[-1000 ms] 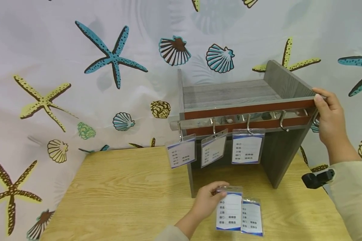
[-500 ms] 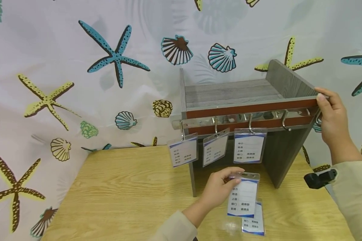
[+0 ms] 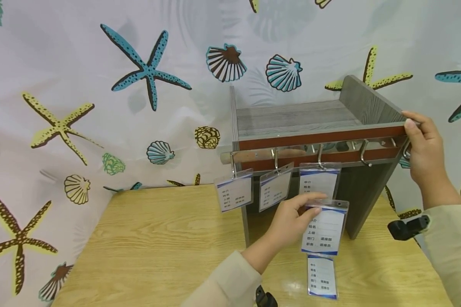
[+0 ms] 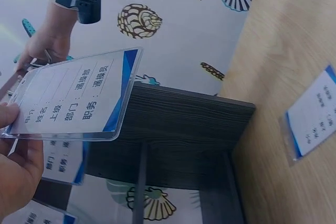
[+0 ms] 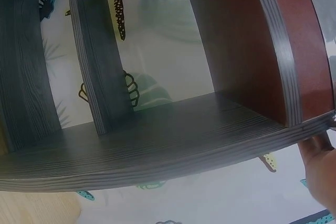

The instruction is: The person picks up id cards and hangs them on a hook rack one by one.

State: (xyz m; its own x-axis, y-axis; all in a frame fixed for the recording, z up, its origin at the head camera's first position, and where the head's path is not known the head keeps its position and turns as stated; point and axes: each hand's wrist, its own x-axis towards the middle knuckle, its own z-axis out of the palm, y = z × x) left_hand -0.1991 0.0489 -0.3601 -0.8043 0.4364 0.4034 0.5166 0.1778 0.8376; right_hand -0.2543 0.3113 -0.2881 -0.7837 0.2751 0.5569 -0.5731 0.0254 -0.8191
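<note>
Clear-sleeved ID badge (image 3: 324, 232) off the table, upright, top edge pinched between thumb and fingers of left hand (image 3: 292, 219); in head view it overlaps the lower part of the third hanging badge (image 3: 318, 182). Right hand (image 3: 426, 147) grips gray wood-grain shelf (image 3: 372, 102) at front right corner. First badge (image 3: 234, 194) and second badge (image 3: 275, 189) hang from metal hook rail (image 3: 338, 147), left of third. Another badge (image 3: 322, 277) flat on wood-grain table (image 3: 157, 238). Starfish-and-shell print cloth (image 3: 100, 115) behind.
</note>
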